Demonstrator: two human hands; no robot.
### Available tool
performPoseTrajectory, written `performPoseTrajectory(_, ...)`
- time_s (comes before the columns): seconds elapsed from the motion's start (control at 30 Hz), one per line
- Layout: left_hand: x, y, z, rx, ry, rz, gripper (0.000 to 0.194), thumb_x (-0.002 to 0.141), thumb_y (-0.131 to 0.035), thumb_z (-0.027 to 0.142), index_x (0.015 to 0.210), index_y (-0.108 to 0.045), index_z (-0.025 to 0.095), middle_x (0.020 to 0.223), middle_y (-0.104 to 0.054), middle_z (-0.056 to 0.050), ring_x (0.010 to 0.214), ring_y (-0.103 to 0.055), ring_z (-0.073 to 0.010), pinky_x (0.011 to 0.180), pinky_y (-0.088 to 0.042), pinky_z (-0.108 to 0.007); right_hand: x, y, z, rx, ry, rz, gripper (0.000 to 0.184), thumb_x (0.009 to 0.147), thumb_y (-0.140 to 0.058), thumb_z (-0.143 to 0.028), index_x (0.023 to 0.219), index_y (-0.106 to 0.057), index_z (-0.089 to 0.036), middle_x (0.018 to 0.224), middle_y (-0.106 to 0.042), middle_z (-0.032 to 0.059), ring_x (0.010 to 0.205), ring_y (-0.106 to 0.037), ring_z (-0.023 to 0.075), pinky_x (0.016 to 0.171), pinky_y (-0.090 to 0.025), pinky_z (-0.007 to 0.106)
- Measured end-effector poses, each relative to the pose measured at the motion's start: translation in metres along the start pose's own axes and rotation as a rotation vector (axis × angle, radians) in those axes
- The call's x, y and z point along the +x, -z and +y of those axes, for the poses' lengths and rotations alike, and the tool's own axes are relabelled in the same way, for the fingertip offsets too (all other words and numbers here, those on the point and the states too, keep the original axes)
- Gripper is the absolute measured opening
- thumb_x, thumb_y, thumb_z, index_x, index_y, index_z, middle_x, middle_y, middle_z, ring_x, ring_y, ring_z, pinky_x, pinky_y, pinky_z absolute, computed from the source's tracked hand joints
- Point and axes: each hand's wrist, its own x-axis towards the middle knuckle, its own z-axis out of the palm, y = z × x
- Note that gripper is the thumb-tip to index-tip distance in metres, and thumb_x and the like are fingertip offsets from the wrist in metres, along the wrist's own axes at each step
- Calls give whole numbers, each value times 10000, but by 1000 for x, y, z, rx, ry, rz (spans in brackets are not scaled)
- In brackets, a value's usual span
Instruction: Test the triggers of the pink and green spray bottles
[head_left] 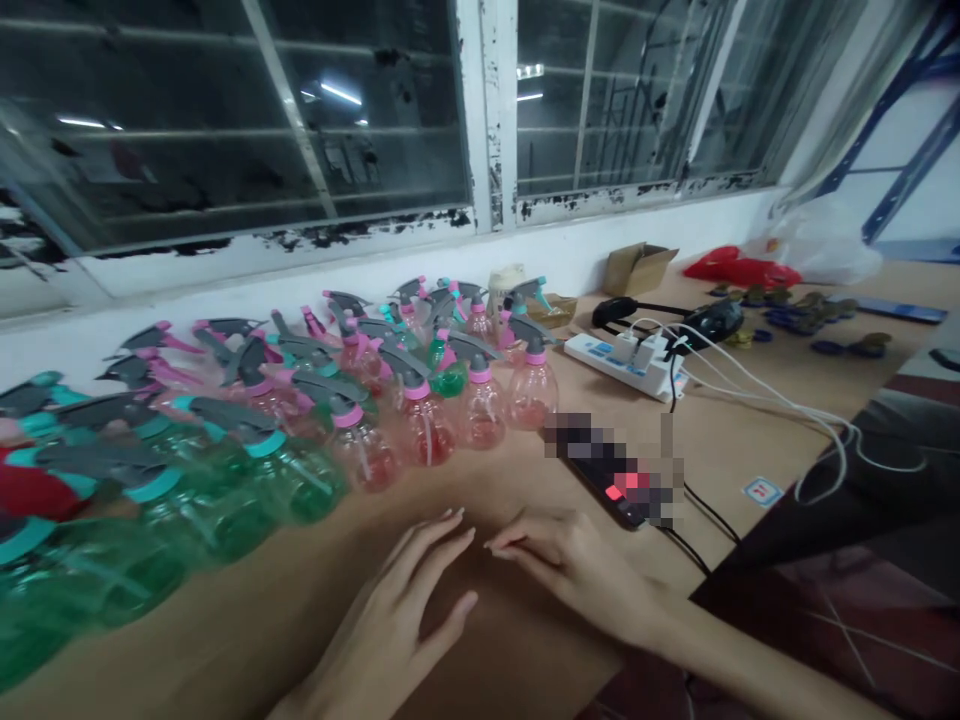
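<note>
My left hand [401, 605] is over the brown tabletop [450, 490], its fingers stretched out and the thumb apart, holding nothing. Close to its right, my right hand [566, 565] has its fingers curled in toward the thumb; anything inside them is hidden. The two hands do not touch. Beyond them stand several pink spray bottles [484, 410] with grey trigger heads and pink collars. To the left are several green spray bottles [289, 475] with turquoise collars. A dark phone [600, 470] with a cable lies on the table just beyond my right hand.
A white power strip [622, 365] with plugs and trailing white cables [787, 405] lies right of the bottles. Behind it are a dark strapped object [709, 325], an opened cardboard box [637, 268] and a red bag [742, 268]. The table's edge runs along the right.
</note>
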Motion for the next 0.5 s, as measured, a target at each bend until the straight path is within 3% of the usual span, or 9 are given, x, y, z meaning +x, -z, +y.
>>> performPoseTrajectory(0.13,-22,20,-6,12,132,13,364,938,-472,310,1300,-430,299,1305,-523,-19,1153,-543,-226,973,-444,-403,5,-23,-4,41,37,-45,192,864,-566,-92,970,-704,-172,940,-747,32,864,-690,144,805,-516,251)
performPoseTrajectory(0.3,-66,55,-32,-16,396,93,305,939,-447,366,1236,-490,309,1258,-550,-8,1139,-547,-229,959,-441,-396,24,-51,-15,35,100,-125,208,848,-565,-48,941,-704,-171,925,-740,27,859,-684,137,785,-514,240)
performPoseTrajectory(0.4,-93,77,-54,-55,602,169,324,905,-460,471,1171,-528,299,1202,-581,-18,994,-626,-230,782,-531,-331,39,-68,-24,20,149,-187,243,834,-561,-9,933,-703,-179,913,-734,14,851,-677,124,781,-504,225)
performPoseTrajectory(0.5,-109,95,-76,-39,775,279,416,883,-422,545,1160,-512,248,1011,-644,-33,733,-665,-199,623,-536,-294,55,-86,-36,25,181,-217,248,830,-562,0,923,-700,-183,906,-731,9,839,-674,117,770,-500,213)
